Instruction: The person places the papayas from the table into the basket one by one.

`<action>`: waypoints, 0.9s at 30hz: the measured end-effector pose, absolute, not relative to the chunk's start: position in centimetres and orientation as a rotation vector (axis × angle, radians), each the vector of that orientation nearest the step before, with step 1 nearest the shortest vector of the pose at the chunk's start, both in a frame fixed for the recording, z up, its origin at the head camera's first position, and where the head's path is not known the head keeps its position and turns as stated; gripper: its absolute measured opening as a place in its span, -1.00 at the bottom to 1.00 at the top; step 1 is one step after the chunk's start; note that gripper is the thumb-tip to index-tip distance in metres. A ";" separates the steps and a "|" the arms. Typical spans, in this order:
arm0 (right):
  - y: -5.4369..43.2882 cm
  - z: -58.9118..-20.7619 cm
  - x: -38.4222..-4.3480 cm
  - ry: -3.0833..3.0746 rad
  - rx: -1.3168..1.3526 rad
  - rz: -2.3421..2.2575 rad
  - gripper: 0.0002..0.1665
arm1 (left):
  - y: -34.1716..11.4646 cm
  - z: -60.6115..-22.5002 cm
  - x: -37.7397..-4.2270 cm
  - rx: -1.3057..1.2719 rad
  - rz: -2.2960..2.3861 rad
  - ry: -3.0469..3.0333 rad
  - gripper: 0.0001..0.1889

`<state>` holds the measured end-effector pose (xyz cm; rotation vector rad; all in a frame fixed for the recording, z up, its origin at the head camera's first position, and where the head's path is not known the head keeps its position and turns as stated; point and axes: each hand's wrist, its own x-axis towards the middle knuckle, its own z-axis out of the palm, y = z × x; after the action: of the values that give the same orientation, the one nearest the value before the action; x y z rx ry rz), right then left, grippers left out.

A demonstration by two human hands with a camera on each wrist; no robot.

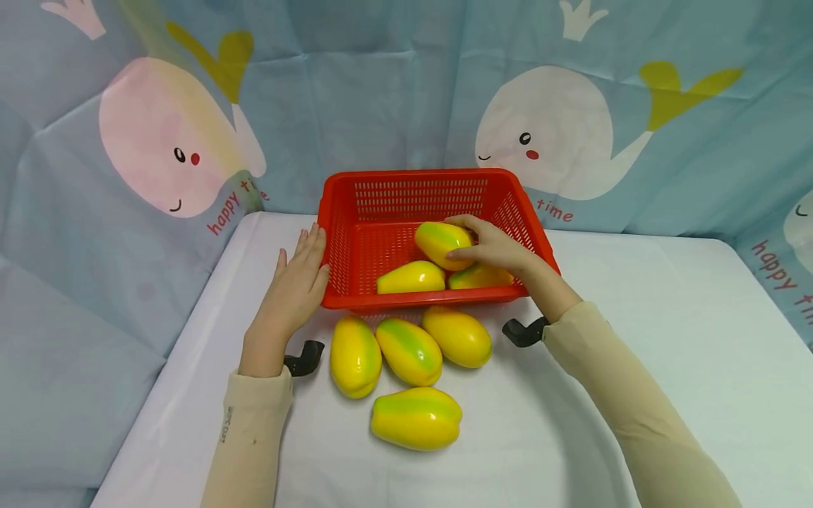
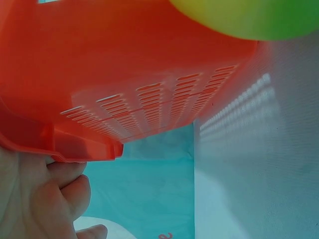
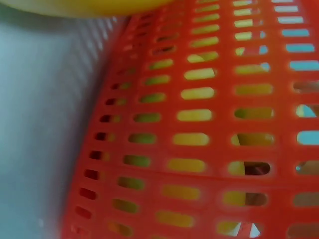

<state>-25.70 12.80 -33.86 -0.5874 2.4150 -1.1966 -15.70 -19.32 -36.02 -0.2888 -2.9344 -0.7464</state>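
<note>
A red slotted basket [image 1: 425,299] stands on the table. Inside it, my right hand [image 1: 492,247] grips a yellow-green papaya [image 1: 437,242], with thumb and fingers around its right end. Two more papayas lie below that one, one at front centre [image 1: 411,278] and one at front right [image 1: 478,277], partly covered by the hand. Against the basket's left side rests my left hand [image 1: 293,288], its fingers extended along the rim. The left wrist view shows the left fingers [image 2: 75,194] beside the basket's rim. From the right wrist view, the slotted wall hides the right hand.
Several papayas lie in front of the basket: left [image 1: 356,358], middle [image 1: 409,351], right [image 1: 457,337] and nearest [image 1: 416,419]. A white cloth covers the table [image 1: 508,437]. Behind the basket hangs a blue whale-print curtain [image 1: 381,106]. Black fittings [image 1: 306,358] show at both wrists.
</note>
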 end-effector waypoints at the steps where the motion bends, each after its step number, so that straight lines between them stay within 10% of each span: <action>1: 12.7 -33.9 -25.9 2.408 -0.586 -1.190 -0.22 | -19.3 -36.0 -15.7 -0.286 -0.743 -2.937 -0.39; 27: 12.9 -33.6 -25.7 2.517 -0.683 -1.128 -0.32 | -19.2 -35.9 -15.7 -0.272 -0.756 -2.941 -0.38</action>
<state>-25.71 12.89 -33.65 -0.6835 2.5170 -1.1279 -15.68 -19.19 -35.90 -0.2722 -2.9410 -0.7555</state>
